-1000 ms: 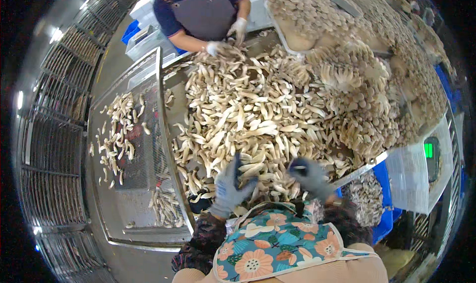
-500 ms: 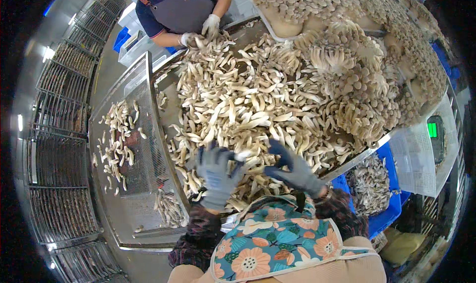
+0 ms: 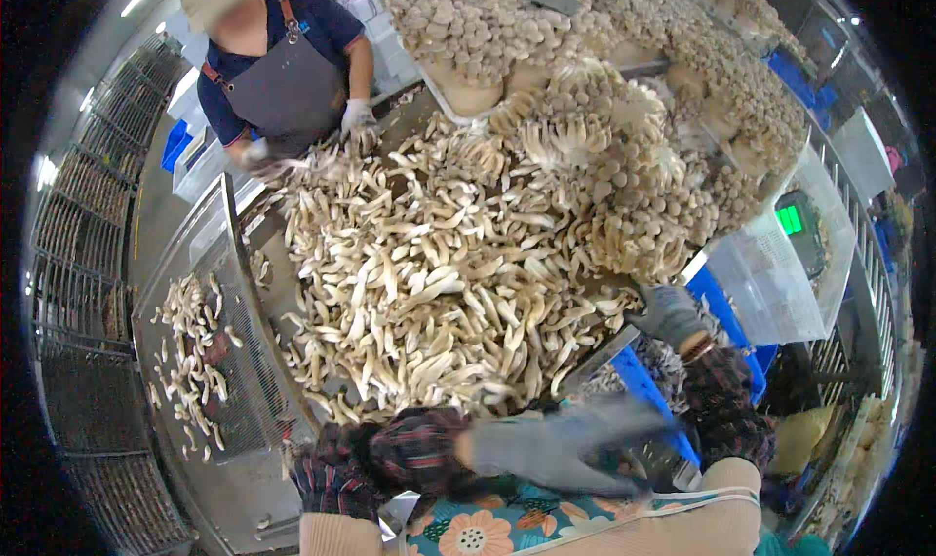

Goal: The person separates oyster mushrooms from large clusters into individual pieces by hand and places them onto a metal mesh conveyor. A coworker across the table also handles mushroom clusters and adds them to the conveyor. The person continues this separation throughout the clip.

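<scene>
A heap of loose, pale-stemmed mushrooms [image 3: 419,283] covers the metal table in front of me. My left hand [image 3: 565,449], in a grey glove, is low in front of my flowered apron [image 3: 487,532]. It is blurred, its fingers stretched to the right and apart, with nothing visible in them. At the heap's right edge, next to the mushroom clusters [image 3: 634,234], is my gloved right hand [image 3: 671,314]. Its fingertips are too unclear to tell what they hold. Below it stands a blue crate [image 3: 629,385] with greyish mushrooms inside, partly covered by my arms.
A mesh tray [image 3: 263,361] with scattered mushrooms lies at the left. Across the table a co-worker's gloved hands [image 3: 359,117] are at the heap. A scale with a green display [image 3: 788,219] and a white plastic basket [image 3: 780,283] stand at the right.
My view has shifted to the right. Both hands have left the near middle of the heap: the right went to its right edge, the left swung down and right across my apron.
</scene>
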`<act>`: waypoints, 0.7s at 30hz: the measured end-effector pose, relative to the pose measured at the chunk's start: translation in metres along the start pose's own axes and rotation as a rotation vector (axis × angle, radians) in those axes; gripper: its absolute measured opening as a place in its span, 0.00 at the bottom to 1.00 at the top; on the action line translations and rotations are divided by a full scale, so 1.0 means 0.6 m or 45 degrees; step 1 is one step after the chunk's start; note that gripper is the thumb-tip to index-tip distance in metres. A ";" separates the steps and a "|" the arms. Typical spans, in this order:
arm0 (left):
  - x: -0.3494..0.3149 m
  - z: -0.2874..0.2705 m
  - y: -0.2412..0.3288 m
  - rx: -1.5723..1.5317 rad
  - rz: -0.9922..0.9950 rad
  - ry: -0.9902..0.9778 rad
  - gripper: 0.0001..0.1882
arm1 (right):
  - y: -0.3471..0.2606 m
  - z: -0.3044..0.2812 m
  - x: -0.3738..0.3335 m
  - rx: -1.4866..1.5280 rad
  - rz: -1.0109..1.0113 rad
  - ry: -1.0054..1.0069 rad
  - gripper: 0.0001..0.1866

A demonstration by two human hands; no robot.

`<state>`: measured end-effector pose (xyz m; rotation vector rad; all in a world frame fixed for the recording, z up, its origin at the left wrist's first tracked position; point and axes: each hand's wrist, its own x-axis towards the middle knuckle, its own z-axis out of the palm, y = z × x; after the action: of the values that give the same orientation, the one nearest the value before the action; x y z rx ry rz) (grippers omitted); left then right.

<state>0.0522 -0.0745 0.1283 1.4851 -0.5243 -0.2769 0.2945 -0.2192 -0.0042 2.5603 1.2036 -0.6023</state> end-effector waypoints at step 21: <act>-0.091 -0.093 0.038 0.277 0.473 0.221 0.18 | -0.237 -0.127 0.226 -0.183 -0.897 0.391 0.42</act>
<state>0.0298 0.0023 0.1420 1.5688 -0.6927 0.2046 0.2815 -0.0088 -0.0069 2.1170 2.1904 -0.2241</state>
